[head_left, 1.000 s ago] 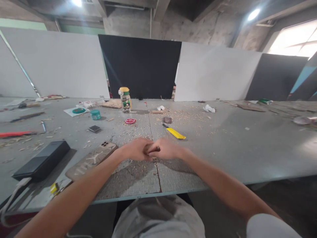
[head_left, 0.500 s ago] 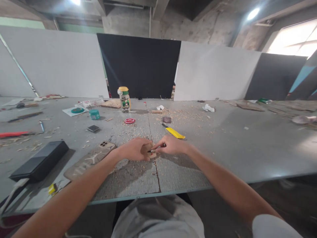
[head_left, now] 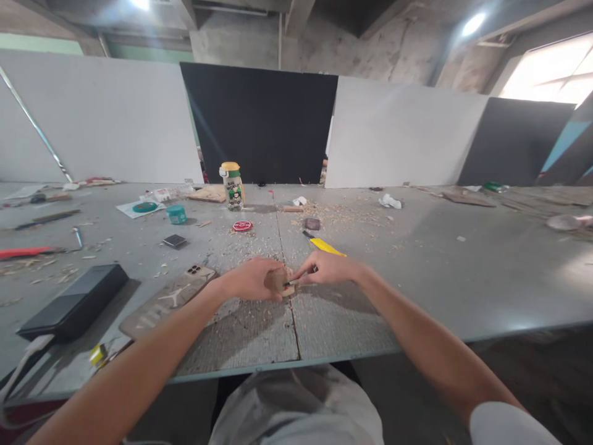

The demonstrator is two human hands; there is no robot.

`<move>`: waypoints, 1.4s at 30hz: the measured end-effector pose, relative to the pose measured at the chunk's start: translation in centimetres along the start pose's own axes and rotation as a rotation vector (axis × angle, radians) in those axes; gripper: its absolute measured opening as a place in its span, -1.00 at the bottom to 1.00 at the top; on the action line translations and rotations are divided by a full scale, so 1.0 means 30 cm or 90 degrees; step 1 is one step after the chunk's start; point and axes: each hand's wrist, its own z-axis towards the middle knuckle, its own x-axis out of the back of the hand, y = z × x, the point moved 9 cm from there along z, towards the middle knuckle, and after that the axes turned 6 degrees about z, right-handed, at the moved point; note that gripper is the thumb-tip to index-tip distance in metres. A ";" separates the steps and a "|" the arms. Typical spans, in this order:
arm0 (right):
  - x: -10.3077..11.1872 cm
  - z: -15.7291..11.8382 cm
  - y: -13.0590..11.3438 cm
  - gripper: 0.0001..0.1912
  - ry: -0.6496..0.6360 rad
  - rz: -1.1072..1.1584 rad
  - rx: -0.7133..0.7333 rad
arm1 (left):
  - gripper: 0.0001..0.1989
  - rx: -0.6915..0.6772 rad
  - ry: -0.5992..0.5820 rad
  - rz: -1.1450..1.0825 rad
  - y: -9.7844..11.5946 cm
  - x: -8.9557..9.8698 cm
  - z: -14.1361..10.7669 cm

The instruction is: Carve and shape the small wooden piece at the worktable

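My left hand (head_left: 254,278) is curved round a small light wooden piece (head_left: 289,290) on the table, its fingers closed along the far and left sides. A spot of red shows on the wood. From the right, my right hand (head_left: 331,268) pinches a small, thin dark blade-like tool (head_left: 288,283) against the piece; most of the tool is hidden by the fingers. Just beyond my right hand lies a yellow-handled knife (head_left: 325,246). A phone in a patterned case (head_left: 173,298) rests beside my left forearm.
Wood shavings surround the work. A black power bank (head_left: 76,301) with a white cable sits at the left. Farther back stand a yellow-lidded bottle (head_left: 233,188), a teal jar (head_left: 176,214), a red round tin (head_left: 242,226) and a brown block (head_left: 312,224). Panels (head_left: 259,123) close off the back.
My right hand has shifted slightly right and away from me, now partly covering the yellow knife's handle. The tool tip has moved a little right on the wood; my left hand stays nearly in place.
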 end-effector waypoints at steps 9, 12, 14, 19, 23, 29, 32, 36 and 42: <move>-0.058 0.049 -0.042 -0.69 0.085 0.003 0.094 | -0.73 -0.002 -0.005 -0.006 -0.004 -0.013 0.008; -0.068 0.054 -0.089 -0.70 0.106 0.006 0.133 | -0.74 -0.007 0.002 -0.002 0.000 -0.017 0.014; -0.073 0.054 -0.099 -0.72 0.086 0.001 0.120 | -0.72 -0.015 0.005 0.003 0.002 -0.015 0.016; -0.024 0.015 -0.043 -0.69 0.024 -0.021 0.021 | -0.68 -0.012 0.004 -0.016 -0.004 -0.004 0.006; 0.015 -0.015 0.000 -0.65 -0.013 -0.016 -0.027 | -0.67 -0.024 -0.009 -0.048 -0.002 -0.005 -0.004; -0.029 0.027 -0.011 -0.67 0.040 0.000 0.018 | -0.68 0.000 0.002 -0.032 -0.013 -0.007 0.003; -0.076 0.049 -0.089 -0.76 0.050 0.026 0.122 | -0.67 -0.003 0.004 -0.024 -0.013 -0.012 0.011; -0.089 0.045 -0.126 -0.79 0.043 -0.001 0.144 | -0.67 -0.029 -0.005 -0.031 -0.004 -0.018 0.013; -0.006 0.000 -0.018 -0.68 0.020 -0.014 0.011 | -0.63 -0.003 0.003 -0.031 -0.014 -0.009 0.003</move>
